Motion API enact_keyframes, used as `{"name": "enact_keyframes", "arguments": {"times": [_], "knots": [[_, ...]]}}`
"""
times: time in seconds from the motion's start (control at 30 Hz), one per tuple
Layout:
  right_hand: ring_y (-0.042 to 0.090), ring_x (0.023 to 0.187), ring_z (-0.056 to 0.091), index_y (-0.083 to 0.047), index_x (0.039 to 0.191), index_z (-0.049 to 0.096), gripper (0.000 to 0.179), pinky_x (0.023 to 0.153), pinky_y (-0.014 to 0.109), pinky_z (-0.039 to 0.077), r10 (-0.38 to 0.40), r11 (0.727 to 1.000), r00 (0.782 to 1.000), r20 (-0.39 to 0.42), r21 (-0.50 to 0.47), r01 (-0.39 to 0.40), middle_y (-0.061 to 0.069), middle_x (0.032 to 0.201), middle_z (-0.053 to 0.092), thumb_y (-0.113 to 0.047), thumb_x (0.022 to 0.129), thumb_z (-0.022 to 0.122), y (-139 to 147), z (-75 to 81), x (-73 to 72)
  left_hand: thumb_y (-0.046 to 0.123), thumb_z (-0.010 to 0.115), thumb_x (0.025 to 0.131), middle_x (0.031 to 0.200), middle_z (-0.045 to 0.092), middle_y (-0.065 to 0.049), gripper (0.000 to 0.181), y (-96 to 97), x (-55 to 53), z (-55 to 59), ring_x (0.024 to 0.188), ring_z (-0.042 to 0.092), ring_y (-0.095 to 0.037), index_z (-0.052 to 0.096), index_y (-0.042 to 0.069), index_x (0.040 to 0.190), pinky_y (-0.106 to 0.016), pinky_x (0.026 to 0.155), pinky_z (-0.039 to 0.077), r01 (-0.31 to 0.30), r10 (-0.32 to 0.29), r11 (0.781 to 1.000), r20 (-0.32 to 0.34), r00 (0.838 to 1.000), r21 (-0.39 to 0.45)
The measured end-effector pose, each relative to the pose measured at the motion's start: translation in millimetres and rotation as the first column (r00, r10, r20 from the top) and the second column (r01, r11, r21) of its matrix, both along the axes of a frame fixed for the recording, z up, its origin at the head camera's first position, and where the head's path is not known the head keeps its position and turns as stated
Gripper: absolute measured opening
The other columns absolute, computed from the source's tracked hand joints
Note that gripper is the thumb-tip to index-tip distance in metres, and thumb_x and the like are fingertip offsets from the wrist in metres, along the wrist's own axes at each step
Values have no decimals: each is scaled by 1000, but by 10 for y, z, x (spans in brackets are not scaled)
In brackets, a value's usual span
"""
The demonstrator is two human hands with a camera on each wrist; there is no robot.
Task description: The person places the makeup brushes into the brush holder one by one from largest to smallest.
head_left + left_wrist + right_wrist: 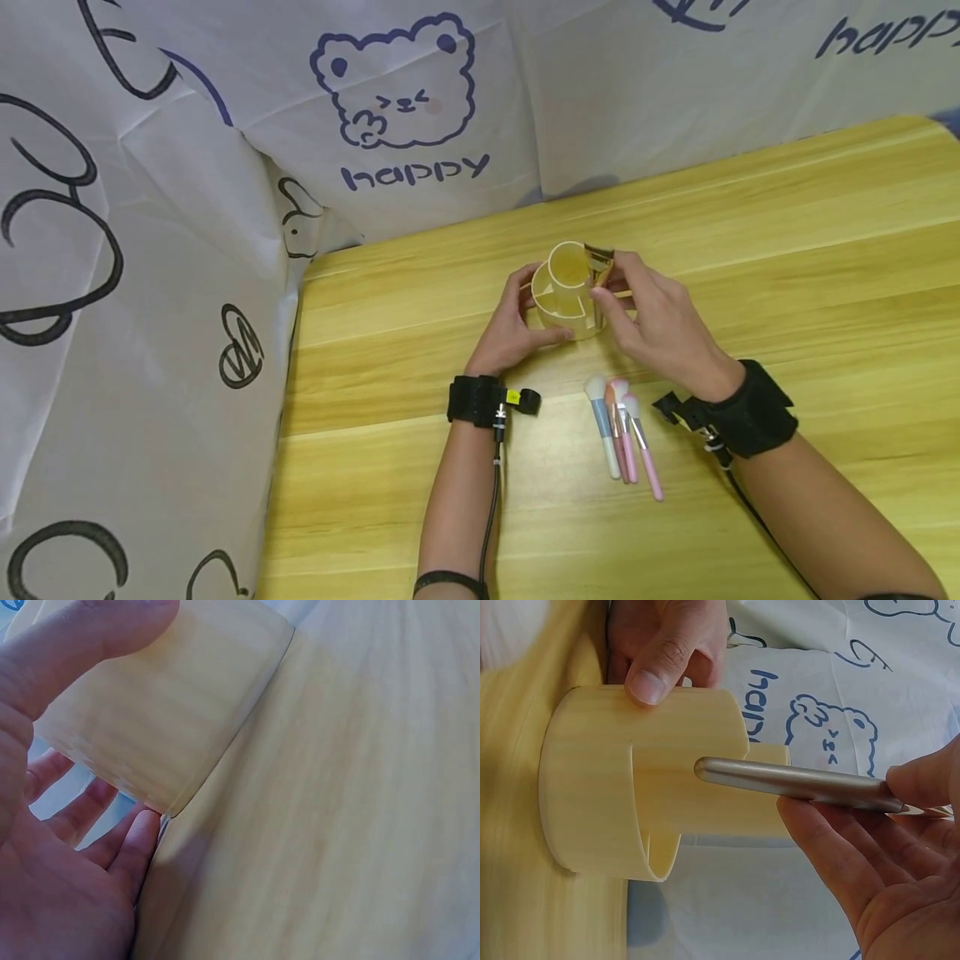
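Observation:
A cream round holder (551, 321) with dividers and a taller tube stands on the table. My left hand (508, 333) holds its left side, the thumb at the near wall and the fingers round the far side. My right hand (663, 321) pinches a makeup brush (802, 784) with a metallic handle, between thumb and fingers. The handle's rounded end points at the holder's notched side in the right wrist view. In the head view a dark tip and gold part show above the right fingers. Whether the handle touches the holder I cannot tell.
Several makeup brushes (621, 429) with blue, brown and pink handles lie side by side on the wooden table (375, 467), nearer me than the holder. A white printed cloth (247, 167) hangs along the table's back and left edges.

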State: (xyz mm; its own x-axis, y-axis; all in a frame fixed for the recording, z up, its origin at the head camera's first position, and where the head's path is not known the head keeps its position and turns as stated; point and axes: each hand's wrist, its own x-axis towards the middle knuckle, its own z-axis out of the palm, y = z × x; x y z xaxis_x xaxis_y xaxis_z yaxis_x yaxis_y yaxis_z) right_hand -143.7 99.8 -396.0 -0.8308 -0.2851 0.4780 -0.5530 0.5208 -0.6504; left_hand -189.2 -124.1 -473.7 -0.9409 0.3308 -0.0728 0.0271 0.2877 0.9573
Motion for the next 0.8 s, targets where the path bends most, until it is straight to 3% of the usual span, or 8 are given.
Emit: {"name": "enact_keyframes", "arguments": {"times": [0.37,0.8], "knots": [[34,100,73,6,131,51,35,78,42,65,-5,1000,1000,-1,3,5,19,107,70,-3,100,64,13,8,-1,7,93,74,160,48,2,104,13,3,12,152,42,-17,31,26,156,-40,128,31,10,-10,998,10,1000,57],[34,99,74,7,129,51,34,77,41,65,-2,1000,1000,-18,7,2,20,107,70,-2,99,65,5,21,9,10,95,73,153,53,-2,104,15,-5,-7,139,53,-18,31,24,154,-40,119,42,4,-3,1000,-27,1000,14]]}}
